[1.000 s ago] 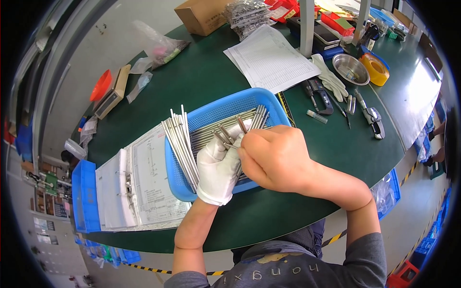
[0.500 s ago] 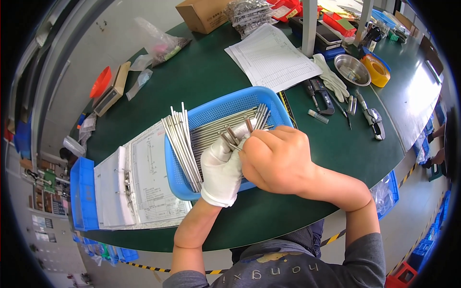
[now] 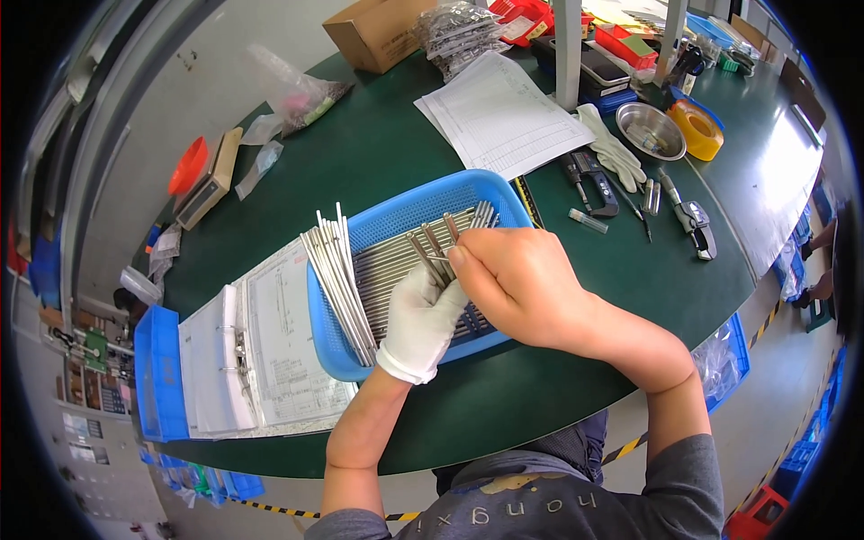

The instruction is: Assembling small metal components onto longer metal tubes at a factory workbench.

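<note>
A blue mesh basket (image 3: 389, 214) on the green table holds many thin metal rods (image 3: 382, 265) lying side by side. A bundle of the rods (image 3: 335, 274) leans over its left rim. My left hand (image 3: 421, 319), in a white glove, is inside the basket and grips a few short metal rods (image 3: 430, 246) that stick up from its fingers. My bare right hand (image 3: 513, 283) is right beside it, fingertips pinched on one of those rods at the top of the glove.
An open ring binder with paper sheets (image 3: 243, 355) lies left of the basket, a blue bin (image 3: 157, 378) beyond it. Behind are a paper stack (image 3: 504, 112), a cardboard box (image 3: 373, 31), a metal bowl (image 3: 650, 130), yellow tape (image 3: 697, 130), a white glove (image 3: 612, 153) and hand tools (image 3: 688, 216).
Both hands stay together in the basket. The right hand's fingers have shifted slightly on the rods that the gloved hand holds; the rods have changed angle a little.
</note>
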Action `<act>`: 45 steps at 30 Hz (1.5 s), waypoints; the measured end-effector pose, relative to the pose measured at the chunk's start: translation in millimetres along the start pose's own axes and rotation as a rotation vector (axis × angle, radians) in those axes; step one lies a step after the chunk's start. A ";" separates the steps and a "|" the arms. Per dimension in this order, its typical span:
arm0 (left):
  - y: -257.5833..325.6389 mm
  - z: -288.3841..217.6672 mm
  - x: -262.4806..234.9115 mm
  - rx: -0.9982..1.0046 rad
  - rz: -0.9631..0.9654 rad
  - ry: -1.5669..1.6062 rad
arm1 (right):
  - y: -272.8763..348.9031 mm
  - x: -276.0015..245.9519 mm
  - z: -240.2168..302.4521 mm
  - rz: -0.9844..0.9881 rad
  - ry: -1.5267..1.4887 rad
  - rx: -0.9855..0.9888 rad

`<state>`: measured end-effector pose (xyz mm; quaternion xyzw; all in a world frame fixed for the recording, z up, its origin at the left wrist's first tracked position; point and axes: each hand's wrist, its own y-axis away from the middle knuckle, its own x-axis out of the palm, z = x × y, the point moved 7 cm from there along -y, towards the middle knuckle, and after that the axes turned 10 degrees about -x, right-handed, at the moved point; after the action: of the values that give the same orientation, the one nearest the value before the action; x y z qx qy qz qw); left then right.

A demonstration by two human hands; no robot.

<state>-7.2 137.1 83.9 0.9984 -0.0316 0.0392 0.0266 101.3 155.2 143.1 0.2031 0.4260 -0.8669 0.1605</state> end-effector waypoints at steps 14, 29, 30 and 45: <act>-13.8 -24.5 -38.9 0.001 -0.153 0.150 | -5.5 -12.5 9.7 -0.087 0.250 -0.286; -8.2 -43.7 -71.9 0.167 -0.122 0.517 | 2.4 17.0 20.8 -0.003 0.226 -0.419; -9.0 -39.7 -69.3 0.141 -0.217 0.551 | 2.9 17.2 21.6 0.007 0.225 -0.423; -10.5 -28.5 -46.1 -0.028 0.305 1.116 | 15.2 35.5 37.3 0.133 0.237 -0.496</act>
<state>-54.6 151.9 108.0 0.8102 -0.1570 0.5629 0.0463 69.4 112.6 136.2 0.2850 0.6265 -0.6941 0.2110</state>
